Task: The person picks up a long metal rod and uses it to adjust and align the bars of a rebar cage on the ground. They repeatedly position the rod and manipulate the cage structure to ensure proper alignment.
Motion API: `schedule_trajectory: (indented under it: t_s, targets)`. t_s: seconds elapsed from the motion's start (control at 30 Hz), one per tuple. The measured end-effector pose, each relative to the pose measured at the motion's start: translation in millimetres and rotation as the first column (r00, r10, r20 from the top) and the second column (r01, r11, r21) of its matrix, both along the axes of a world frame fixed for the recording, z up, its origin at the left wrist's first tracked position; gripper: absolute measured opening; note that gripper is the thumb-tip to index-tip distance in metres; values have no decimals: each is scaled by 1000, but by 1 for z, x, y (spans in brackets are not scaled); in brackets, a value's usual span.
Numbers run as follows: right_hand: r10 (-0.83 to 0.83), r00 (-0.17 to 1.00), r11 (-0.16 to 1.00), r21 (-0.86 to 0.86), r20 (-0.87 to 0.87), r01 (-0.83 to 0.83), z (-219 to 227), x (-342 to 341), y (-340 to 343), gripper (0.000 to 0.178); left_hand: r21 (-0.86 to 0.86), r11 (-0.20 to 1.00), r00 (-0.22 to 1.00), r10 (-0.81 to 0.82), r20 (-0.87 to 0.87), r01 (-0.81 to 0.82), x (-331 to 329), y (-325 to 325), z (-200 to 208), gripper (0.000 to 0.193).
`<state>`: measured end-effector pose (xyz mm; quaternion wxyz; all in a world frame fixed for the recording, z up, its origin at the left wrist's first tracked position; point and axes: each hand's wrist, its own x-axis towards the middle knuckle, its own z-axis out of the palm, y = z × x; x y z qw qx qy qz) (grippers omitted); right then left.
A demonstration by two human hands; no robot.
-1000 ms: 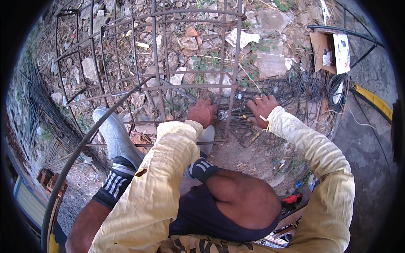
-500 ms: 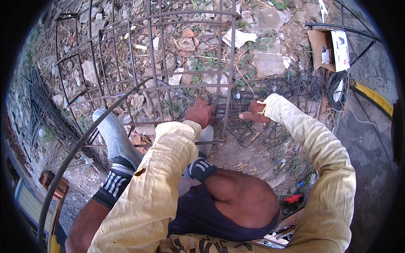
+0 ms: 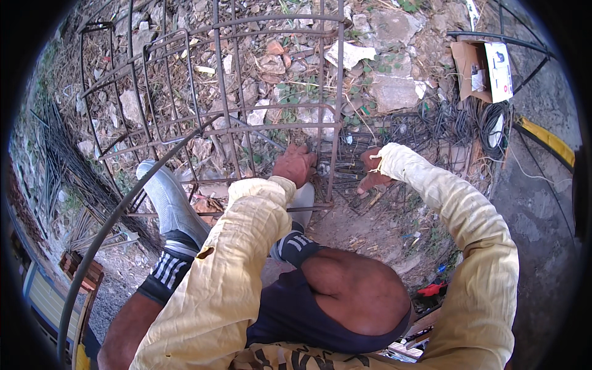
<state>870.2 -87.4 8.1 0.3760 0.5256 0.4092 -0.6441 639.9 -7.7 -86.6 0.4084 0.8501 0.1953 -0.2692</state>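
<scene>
Several rusty steel bars form an open rebar cage [image 3: 217, 68] over the ground before me. My left hand [image 3: 295, 165] is closed by its lower right part, where a thin grey metal rod [image 3: 262, 137] runs down to the knuckles; I take it to be in the grip. Farther right, past the cage's end bar, my right hand [image 3: 376, 172] hovers low beside short dark wires and bars [image 3: 349, 165]. Its thumb points down, apart from the fingers. Nothing shows in it, though the fingertips are partly hidden.
A long dark bar [image 3: 117, 209] curves up from the lower left. Bundled thin rods [image 3: 74, 160] lie left. Coiled wire [image 3: 490, 126] rests below an open cardboard box [image 3: 484, 71] at right. Broken stones [image 3: 388, 92] cover the far ground. My shoe [image 3: 176, 200] stands at the cage.
My right hand has turned, its thumb swinging from pointing left to pointing down and farther from the fingers. My left hand stays almost in place.
</scene>
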Motion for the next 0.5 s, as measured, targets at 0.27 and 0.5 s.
schedule_trajectory:
  t_s: [0.27,0.5]
  targets:
    - [-213,976,961,188,43,201,-3,8,-46,58,-19,1000,999,-11,50,12,4,-3,-1,25]
    - [9,951,742,636,308,-213,22,-29,-55,57,-2,1000,997,-9,72,9,-1,-3,-6,26]
